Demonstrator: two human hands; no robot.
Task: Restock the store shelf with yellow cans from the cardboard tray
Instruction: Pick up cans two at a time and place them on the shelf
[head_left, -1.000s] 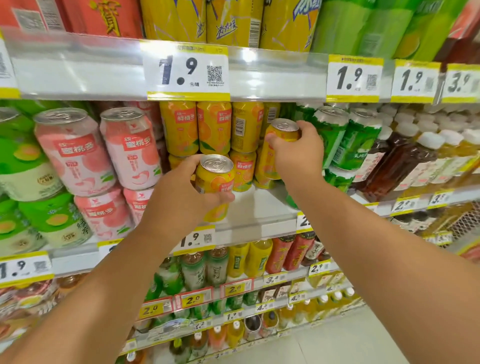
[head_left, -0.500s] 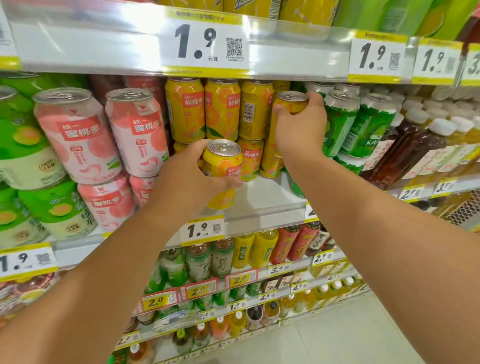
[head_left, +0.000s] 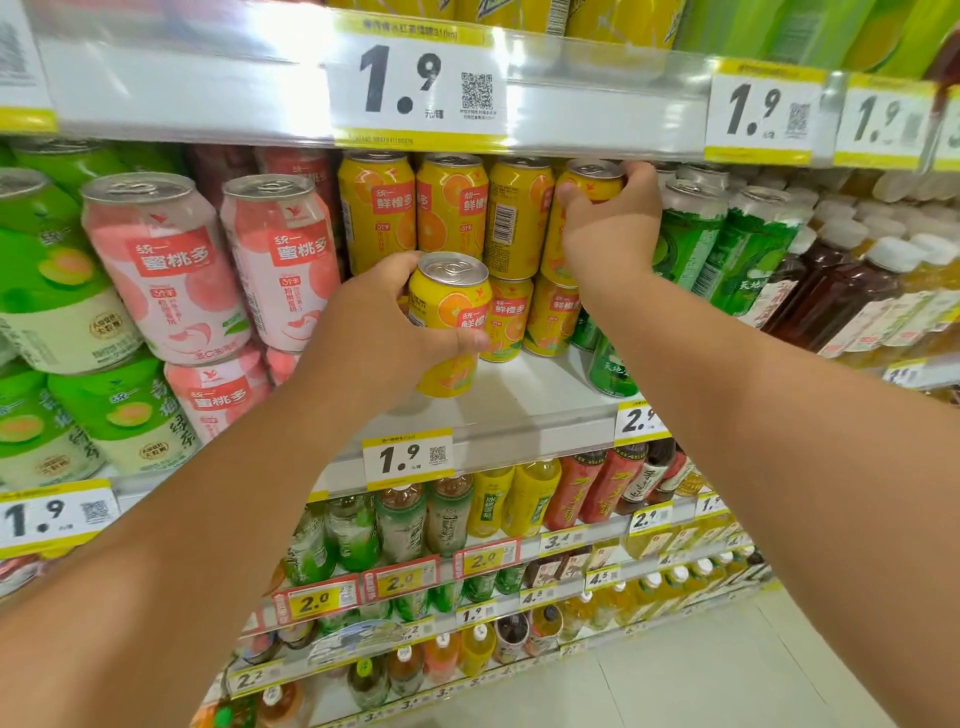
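Store shelf (head_left: 519, 410), white, at chest height; bare patch of shelf floor shows in front of the yellow stock.

Left hand (head_left: 395, 322) grips a yellow orange-drink can (head_left: 448, 322) round its body, thumb across the front of the label, fingers curled behind. Can upright, silver top visible, held at the front of the shelf; whether its base touches the shelf floor cannot be told.

Right hand (head_left: 608, 228) holds a second yellow can (head_left: 587, 192) high up, fingers wrapped over its top rim and side. This can sits in the upper tier, just under the edge of the shelf above, on top of a lower yellow can (head_left: 550, 317), and right beside the stacked yellow cans (head_left: 447, 208) already in place. Those stand two tiers high, three across in the upper tier, one turned barcode-out.

Left of the yellow stock: pink peach cans (head_left: 156, 265), then green cans (head_left: 47, 280). Right: dark green cans (head_left: 691, 234), then brown tea bottles (head_left: 841, 291) with white caps.

Price tag (head_left: 408, 460) reading 1.9 on the shelf lip below the left hand; larger 1.9 tag (head_left: 415, 85) on the shelf above. Lower shelves carry bottled drinks (head_left: 441, 519).

Cardboard tray not in view.
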